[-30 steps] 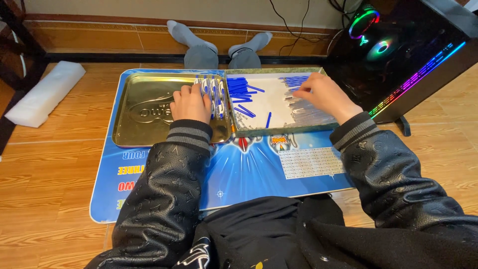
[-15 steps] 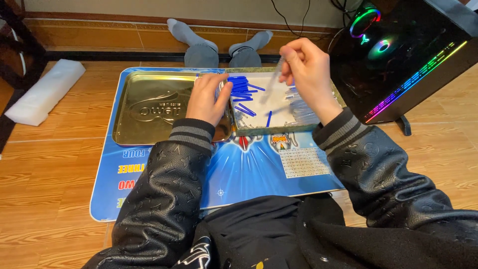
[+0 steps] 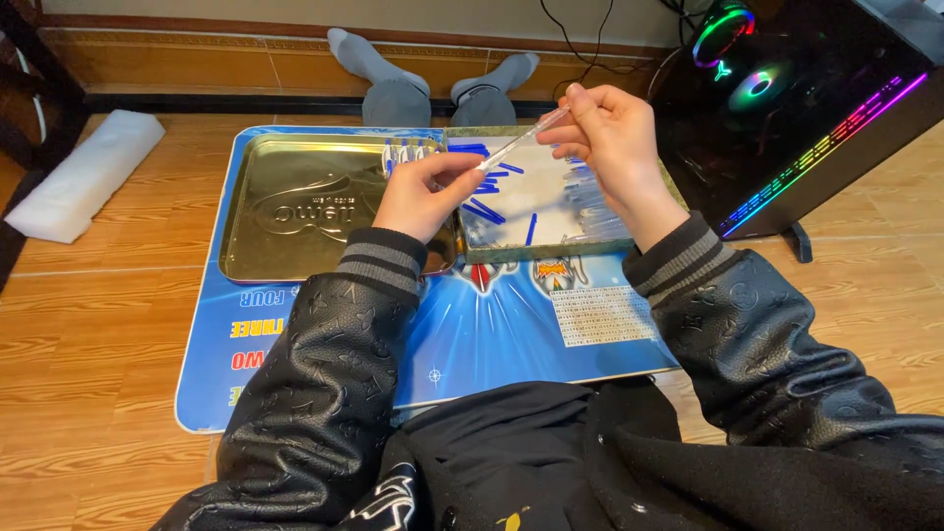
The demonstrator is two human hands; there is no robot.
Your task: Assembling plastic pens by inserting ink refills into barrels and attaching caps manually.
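Two hands, left [image 3: 425, 197] and right [image 3: 615, 128], pinching opposite ends of clear tube [image 3: 521, 140], raised above tin tray [image 3: 536, 211] for handling clearance.

A single head-worn camera looked steeply down and forward from close above the person's lap, over the blue printed floor mat [image 3: 511, 324] on the wooden plank floor [image 3: 88, 324], facing the wall.
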